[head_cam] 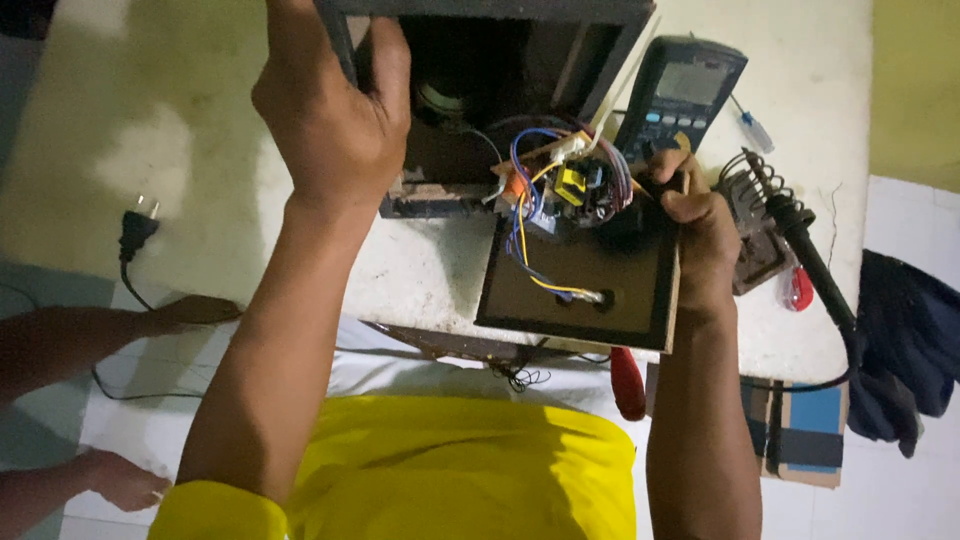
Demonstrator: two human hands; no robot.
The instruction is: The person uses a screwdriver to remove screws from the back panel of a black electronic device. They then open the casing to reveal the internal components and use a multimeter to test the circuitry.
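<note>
Head view. The left hand is closed over the front edge of a dark open cabinet, thumb inside the opening, fingers wrapped over the outer face. The cabinet stands on a pale table.

The right hand is curled narrowly around a dark tool, whose tip is directed at a circuit board just left of the hand. The same hand rests against the edge of a dark panel, which is tilted below the board and overhangs the table edge. Coloured wires run from the board down onto the panel.

Just above the right hand lies a multimeter. To its right, a soldering iron rests in a coil stand. A plug lies well left of the left hand.
</note>
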